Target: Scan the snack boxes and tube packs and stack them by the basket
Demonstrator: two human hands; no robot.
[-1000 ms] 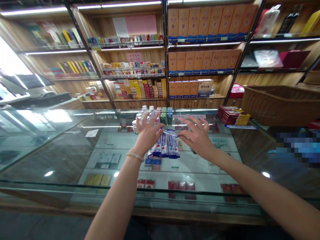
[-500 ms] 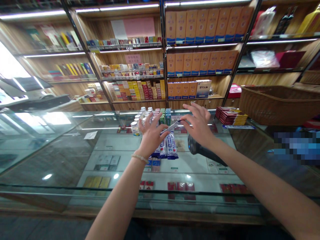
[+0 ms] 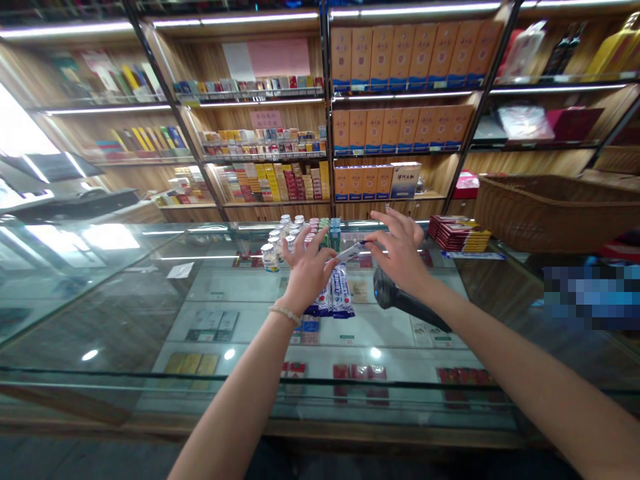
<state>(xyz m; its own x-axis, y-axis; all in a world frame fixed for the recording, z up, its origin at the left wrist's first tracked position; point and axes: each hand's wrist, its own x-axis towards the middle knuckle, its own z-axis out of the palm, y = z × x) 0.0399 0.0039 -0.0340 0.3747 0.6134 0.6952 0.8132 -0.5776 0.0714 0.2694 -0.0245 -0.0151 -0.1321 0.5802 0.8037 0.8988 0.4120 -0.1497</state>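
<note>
Your two hands meet over the glass desk of a shop, sharing one slim blue-and-white packet. Your right hand has its grip narrow, thumb and forefinger pinched on the packet's right end, the other fingers fanned up and away. Your left hand, a bead bracelet at its wrist, meets the packet's left end with its fingertips; the fingers are spread, and whether that grip truly closes on the packet cannot be told from here. The packet sits lifted between the two grips, clear of the desk.

Just below the grips, more packets of the same kind lie side by side on the glass, partly hidden by your left hand. Under your right wrist a black handheld scanner rests on the desk. Just beyond your left grip stands a cluster of small white-capped bottles, with a row of small green and blue boxes beside them. Farther to the right of your right grip lies a stack of red cartons, and past that a large woven basket. Behind the desk, lit wooden shelves carry rows of orange boxes.
</note>
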